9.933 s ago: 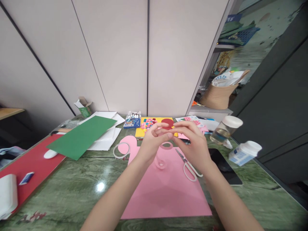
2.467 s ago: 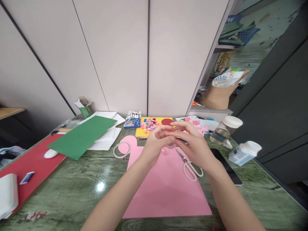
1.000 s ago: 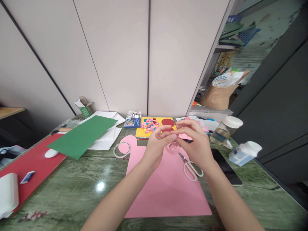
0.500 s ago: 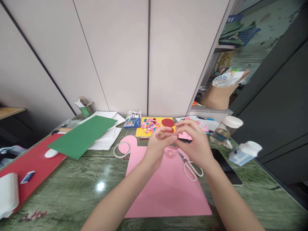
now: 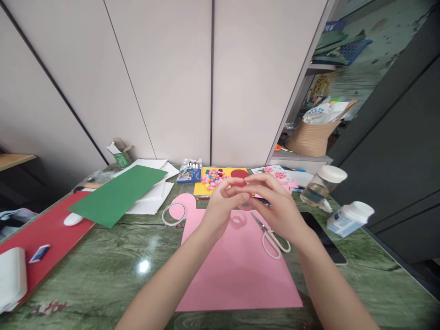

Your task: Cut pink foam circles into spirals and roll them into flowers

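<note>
My left hand [image 5: 222, 204] and my right hand [image 5: 277, 206] meet above the far part of a large pink paper sheet [image 5: 237, 270]. Their fingers are curled with the tips close together; anything between them is too small or hidden to make out. Just below the fingertips, a small clear ring, like a tape roll [image 5: 238, 220], shows against the sheet. White-handled scissors [image 5: 271, 241] lie by my right hand, blades toward the fingers. Left of my left hand are a pink paper circle [image 5: 184, 201] and a white ring [image 5: 165, 217].
Behind the hands, several small coloured pieces [image 5: 213, 178] and a dark red circle [image 5: 239, 174] lie on yellow paper [image 5: 201, 189]. At right stand a glass jar [image 5: 318, 187] and a white bottle [image 5: 350, 218], near a black tablet [image 5: 323, 240]. Green paper [image 5: 118, 195] lies left.
My hands have shifted slightly left and the fingertips have changed position. The clear ring appears a little farther left. More of the flower-patterned paper behind my right hand shows.
</note>
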`<action>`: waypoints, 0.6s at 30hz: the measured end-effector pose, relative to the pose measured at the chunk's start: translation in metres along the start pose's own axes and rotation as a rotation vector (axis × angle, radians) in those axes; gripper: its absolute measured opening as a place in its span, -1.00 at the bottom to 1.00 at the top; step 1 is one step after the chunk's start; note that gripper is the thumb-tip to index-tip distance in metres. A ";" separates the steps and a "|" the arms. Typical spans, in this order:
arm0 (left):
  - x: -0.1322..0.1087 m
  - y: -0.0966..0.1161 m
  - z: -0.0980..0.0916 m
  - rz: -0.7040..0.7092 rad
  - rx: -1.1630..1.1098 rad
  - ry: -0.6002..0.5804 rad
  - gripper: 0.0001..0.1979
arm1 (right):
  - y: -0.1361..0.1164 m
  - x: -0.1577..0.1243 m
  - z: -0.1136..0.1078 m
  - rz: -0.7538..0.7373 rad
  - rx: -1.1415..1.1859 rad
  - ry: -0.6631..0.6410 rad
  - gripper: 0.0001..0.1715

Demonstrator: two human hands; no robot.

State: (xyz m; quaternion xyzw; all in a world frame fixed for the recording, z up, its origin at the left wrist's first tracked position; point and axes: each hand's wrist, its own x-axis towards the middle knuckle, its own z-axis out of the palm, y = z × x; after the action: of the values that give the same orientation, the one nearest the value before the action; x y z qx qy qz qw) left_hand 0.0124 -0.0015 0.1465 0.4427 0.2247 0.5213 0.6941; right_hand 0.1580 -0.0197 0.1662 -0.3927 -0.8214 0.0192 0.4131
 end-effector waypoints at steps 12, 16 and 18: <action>-0.001 -0.005 0.002 -0.053 0.006 0.028 -0.68 | 0.002 0.000 0.007 0.077 -0.041 0.216 -0.91; -0.001 -0.006 0.004 -0.056 0.011 0.025 -0.69 | 0.000 0.002 0.007 0.105 -0.026 0.196 -0.84; -0.001 -0.007 0.004 -0.036 -0.014 0.029 -0.69 | -0.001 0.002 0.007 0.115 -0.021 0.187 -0.84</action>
State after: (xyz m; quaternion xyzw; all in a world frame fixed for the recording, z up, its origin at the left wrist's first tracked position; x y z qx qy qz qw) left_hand 0.0187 -0.0043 0.1423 0.4260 0.2392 0.5166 0.7032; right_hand 0.1517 -0.0170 0.1634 -0.4435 -0.7557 -0.0024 0.4819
